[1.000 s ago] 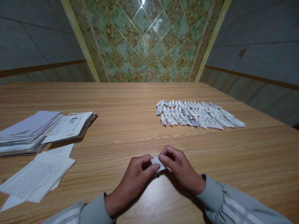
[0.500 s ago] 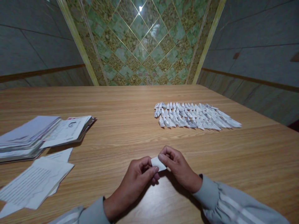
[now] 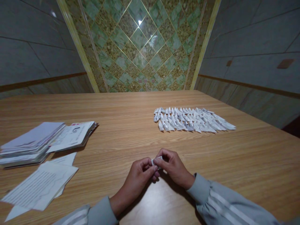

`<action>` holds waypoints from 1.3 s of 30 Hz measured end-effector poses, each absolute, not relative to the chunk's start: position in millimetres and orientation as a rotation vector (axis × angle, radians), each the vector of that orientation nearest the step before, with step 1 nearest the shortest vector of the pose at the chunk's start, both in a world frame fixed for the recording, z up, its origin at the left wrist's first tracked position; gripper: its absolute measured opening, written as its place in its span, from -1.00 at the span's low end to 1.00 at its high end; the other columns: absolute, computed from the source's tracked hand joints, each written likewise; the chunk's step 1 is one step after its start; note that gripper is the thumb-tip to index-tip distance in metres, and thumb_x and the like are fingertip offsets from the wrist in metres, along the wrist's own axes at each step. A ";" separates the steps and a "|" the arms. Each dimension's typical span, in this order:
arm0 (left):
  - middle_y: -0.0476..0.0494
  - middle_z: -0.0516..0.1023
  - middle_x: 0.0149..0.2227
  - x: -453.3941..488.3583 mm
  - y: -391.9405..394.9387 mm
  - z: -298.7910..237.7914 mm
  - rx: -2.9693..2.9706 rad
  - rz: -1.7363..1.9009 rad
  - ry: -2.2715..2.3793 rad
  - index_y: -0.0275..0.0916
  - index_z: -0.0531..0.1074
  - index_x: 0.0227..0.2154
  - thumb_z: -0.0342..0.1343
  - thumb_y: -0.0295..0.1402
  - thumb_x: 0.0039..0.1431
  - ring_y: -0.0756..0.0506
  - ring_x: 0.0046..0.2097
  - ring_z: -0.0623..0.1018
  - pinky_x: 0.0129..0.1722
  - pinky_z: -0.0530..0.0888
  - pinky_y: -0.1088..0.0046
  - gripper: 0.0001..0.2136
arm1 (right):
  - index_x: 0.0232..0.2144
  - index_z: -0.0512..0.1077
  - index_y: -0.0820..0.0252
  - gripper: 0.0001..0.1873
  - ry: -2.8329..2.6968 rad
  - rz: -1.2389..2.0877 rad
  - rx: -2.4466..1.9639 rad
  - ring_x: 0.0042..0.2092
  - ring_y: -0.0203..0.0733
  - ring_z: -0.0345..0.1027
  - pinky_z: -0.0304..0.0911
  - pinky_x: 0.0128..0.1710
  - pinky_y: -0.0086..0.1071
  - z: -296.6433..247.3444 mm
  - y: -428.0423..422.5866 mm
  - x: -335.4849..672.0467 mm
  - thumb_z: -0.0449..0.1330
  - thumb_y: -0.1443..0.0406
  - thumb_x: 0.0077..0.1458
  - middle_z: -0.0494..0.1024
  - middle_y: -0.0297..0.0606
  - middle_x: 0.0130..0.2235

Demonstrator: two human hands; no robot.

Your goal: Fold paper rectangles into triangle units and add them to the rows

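Both of my hands meet low in the middle of a wooden table (image 3: 246, 156). My left hand (image 3: 138, 179) and my right hand (image 3: 172, 168) pinch a small folded piece of white paper (image 3: 156, 160) between their fingertips. Only a sliver of the paper shows above the fingers, just over the table top. Grey sleeves with pale stripes cover both forearms.
Several small folded white paper pieces (image 3: 192, 120) lie in neat rows at the middle right. A stack of booklets and printed papers (image 3: 44, 140) sits at the left. Loose printed sheets (image 3: 39, 186) lie in front of it. A tiled wall stands behind the table.
My fingers have closed tighter round the paper, so less of it shows. The view has tilted up slightly and everything sits a little lower in the picture.
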State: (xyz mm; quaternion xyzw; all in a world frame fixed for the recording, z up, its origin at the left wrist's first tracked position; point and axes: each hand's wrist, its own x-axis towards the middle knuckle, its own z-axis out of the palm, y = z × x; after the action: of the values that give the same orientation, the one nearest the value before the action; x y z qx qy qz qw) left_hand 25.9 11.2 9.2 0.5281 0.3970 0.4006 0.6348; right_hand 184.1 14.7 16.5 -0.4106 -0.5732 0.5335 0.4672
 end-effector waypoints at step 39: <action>-0.04 0.50 -0.45 10.9 22.9 18.1 1.303 1.001 0.818 -0.27 0.47 -0.39 0.25 -0.20 0.13 -0.05 -0.40 0.48 -0.36 0.40 0.44 -0.78 | -0.48 0.38 0.20 -0.61 -1.778 1.036 -1.033 -0.42 -0.27 0.26 0.15 -0.39 -0.43 26.1 18.4 197.4 0.12 0.05 0.25 0.41 -0.37 -0.49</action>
State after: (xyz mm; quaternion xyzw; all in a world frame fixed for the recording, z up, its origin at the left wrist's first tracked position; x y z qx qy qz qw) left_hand 10.9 22.9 18.1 0.5640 0.3539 0.4330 0.6076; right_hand 197.4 18.4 26.1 -0.4096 -0.7051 0.4109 0.4076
